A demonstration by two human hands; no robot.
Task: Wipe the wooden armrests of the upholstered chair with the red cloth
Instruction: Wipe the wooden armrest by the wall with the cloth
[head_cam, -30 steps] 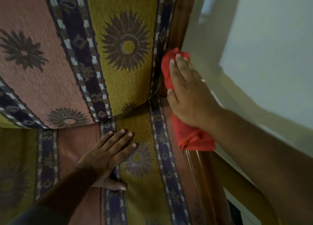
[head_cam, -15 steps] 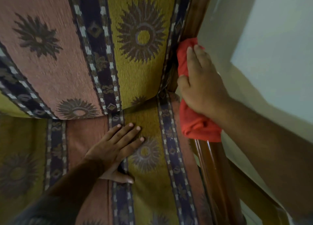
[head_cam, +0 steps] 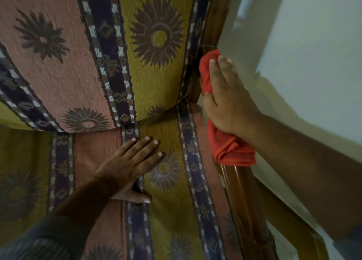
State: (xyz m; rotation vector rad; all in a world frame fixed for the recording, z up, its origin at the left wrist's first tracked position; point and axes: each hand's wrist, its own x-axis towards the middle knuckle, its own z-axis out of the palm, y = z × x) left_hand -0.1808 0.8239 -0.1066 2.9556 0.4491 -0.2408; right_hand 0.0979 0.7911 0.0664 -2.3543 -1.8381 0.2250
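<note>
The upholstered chair fills the view, its striped seat cushion [head_cam: 170,220] below and its back cushion [head_cam: 78,54] above. A glossy brown wooden armrest [head_cam: 242,201] runs along the chair's right side up to the wooden back post [head_cam: 217,21]. My right hand [head_cam: 227,101] lies flat on the red cloth [head_cam: 231,150], pressing it onto the armrest where the rail meets the back post. The cloth's folded end sticks out below my wrist. My left hand [head_cam: 129,165] rests palm down, fingers spread, on the seat cushion with nothing in it.
A pale wall [head_cam: 305,54] stands close on the chair's right. A second wooden rail [head_cam: 290,222] slants below the armrest at the lower right. My right forearm crosses over it.
My right hand has slid the red cloth along the armrest toward the back post, then a little back. My left hand has stayed flat on the seat.
</note>
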